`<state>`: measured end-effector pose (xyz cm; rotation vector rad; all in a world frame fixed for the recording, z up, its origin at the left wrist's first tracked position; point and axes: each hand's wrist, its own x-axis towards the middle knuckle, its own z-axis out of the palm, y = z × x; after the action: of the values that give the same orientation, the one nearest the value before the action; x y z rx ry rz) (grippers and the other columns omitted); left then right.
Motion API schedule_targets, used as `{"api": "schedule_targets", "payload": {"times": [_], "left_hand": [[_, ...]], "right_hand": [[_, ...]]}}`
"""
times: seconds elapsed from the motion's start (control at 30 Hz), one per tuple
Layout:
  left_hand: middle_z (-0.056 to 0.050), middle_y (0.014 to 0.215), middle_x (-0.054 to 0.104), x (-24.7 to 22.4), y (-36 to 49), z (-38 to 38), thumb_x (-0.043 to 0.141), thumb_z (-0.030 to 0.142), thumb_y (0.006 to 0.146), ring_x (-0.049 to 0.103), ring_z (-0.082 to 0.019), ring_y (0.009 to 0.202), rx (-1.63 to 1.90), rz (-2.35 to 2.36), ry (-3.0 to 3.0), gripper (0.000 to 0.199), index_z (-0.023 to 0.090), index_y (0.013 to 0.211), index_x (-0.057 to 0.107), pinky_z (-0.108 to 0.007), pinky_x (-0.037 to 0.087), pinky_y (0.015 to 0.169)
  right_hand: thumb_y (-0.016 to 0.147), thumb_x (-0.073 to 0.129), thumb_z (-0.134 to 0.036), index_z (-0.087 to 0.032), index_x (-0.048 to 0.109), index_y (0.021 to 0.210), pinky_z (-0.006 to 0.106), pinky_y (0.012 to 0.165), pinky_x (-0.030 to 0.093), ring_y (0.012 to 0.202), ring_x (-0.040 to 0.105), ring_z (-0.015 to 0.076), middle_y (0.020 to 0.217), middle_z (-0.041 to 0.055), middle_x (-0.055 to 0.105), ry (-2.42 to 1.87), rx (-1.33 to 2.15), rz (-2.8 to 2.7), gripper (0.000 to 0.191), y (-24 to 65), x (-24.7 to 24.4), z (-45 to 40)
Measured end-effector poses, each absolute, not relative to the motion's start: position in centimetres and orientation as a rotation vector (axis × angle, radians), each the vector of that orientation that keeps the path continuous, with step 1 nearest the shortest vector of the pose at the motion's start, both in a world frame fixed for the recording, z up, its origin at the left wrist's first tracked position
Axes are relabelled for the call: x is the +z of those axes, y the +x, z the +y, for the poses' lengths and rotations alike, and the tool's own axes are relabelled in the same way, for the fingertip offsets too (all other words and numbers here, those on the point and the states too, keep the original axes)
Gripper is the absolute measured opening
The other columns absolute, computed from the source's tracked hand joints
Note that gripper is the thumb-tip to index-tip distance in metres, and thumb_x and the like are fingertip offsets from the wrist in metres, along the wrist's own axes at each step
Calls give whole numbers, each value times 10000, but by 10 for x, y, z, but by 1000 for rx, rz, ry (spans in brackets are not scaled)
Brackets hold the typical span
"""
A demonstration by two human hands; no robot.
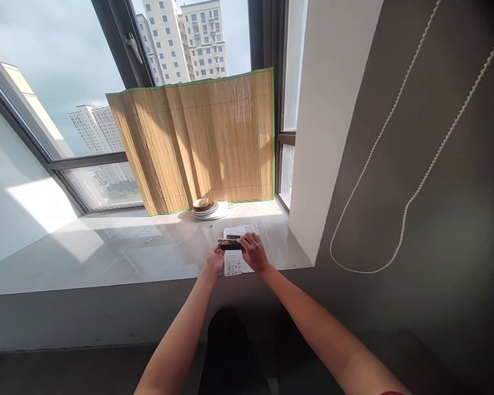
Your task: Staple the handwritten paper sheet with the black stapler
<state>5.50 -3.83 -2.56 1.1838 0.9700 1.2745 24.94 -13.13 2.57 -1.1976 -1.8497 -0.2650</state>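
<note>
My left hand [215, 259] grips the left end of a narrow black oblong object [231, 247], fingers closed around it. A thin tan or gold-coloured strip runs along its top edge. My right hand [254, 250] is closed on the right end, with its fingers over the top. The object's exact kind is too small to make out. Below it lies a white sheet of paper [233, 266] with dark handwriting, partly covered by the hands. Just behind the held object, another dark slim shape shows against the paper.
Behind the paper, a stack of plates [209, 213] with a brown item on top stands on the tiled windowsill [164, 249]. A bamboo mat with green edging [226, 137] leans against the window. To the right hangs a beaded blind chain [368, 271].
</note>
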Motion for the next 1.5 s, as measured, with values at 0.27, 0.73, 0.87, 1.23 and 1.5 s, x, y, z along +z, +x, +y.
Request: {"api": "schedule_targets", "payload": {"times": [0.27, 0.73, 0.87, 1.23, 1.5], "left_hand": [[-134, 1192, 740, -25, 51, -62, 787, 501, 837, 767, -272, 1064, 1449, 942, 1176, 428, 188, 1077, 622, -514, 549, 1093], [-127, 1343, 701, -11, 49, -78, 826, 635, 756, 729, -243, 1109, 1248, 840, 1453, 603, 227, 1140, 603, -385, 574, 973], [-122, 1285, 715, -10, 51, -78, 813, 668, 765, 726, -236, 1067, 1209, 803, 1455, 612, 220, 1125, 601, -383, 573, 958], [10, 716, 533, -16, 55, -70, 795, 627, 796, 440, -97, 588, 1219, 821, 1262, 463, 198, 748, 627, -235, 368, 522], [13, 710, 516, -16, 55, -74, 798, 604, 810, 427, -93, 598, 1215, 816, 1231, 444, 190, 757, 649, -223, 343, 512]], "right_hand": [[820, 814, -187, -220, 689, 1020, 412, 929, 456, 1002, 678, 296, 1041, 84, 747, -1680, 230, -1431, 238, 258, -4, -124], [906, 732, -114, -248, 793, 966, 343, 885, 461, 945, 653, 236, 959, 33, 789, -1278, 201, -1882, 159, 206, 10, -115], [890, 739, -143, -228, 775, 849, 316, 841, 464, 885, 653, 221, 850, 24, 772, -1244, 217, -1808, 101, 208, 15, -119], [940, 624, -284, -196, 810, 884, 333, 838, 520, 913, 716, 267, 913, 117, 806, -1827, 152, -1181, 213, 326, -4, -113], [871, 704, -247, -149, 846, 957, 334, 812, 549, 912, 761, 284, 950, 184, 810, -2072, 260, -1082, 193, 370, 2, -25]]}}
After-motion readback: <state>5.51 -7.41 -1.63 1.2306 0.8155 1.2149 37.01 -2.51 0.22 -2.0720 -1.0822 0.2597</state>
